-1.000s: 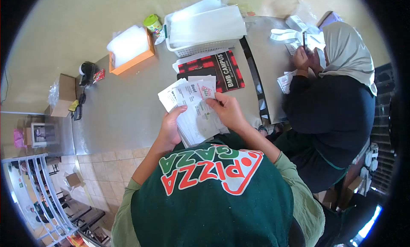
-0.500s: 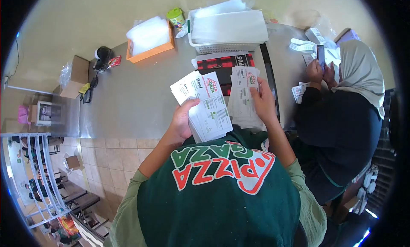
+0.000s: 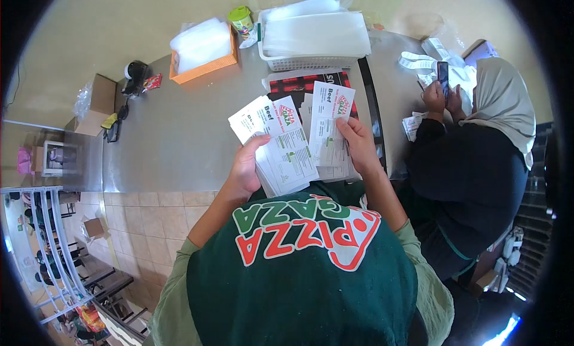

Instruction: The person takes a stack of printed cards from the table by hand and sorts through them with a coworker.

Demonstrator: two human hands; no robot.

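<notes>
My left hand [image 3: 246, 167] grips a stack of printed labels [image 3: 281, 149], its thumb on top. The top label reads "Beef" beside a red and green pizza logo. To the right, my right hand [image 3: 357, 144] pinches another label [image 3: 329, 116] by its right side, with more labels [image 3: 336, 171] beneath it. The two groups touch or slightly overlap in front of my dark green apron [image 3: 299, 286]. Behind them a red and black checked notebook [image 3: 293, 85] lies on the metal table, partly covered.
A white basket [image 3: 299, 62] of white sheets, an orange box [image 3: 206, 70] and a green-lidded container [image 3: 241, 20] stand at the back. A tape dispenser [image 3: 135, 77] is at the left. At the right, a co-worker [image 3: 472, 173] holds a phone [image 3: 442, 77].
The single stack has parted into two groups, one in each hand. My right hand has moved right, then slightly back toward the left stack. The camera view has shifted.
</notes>
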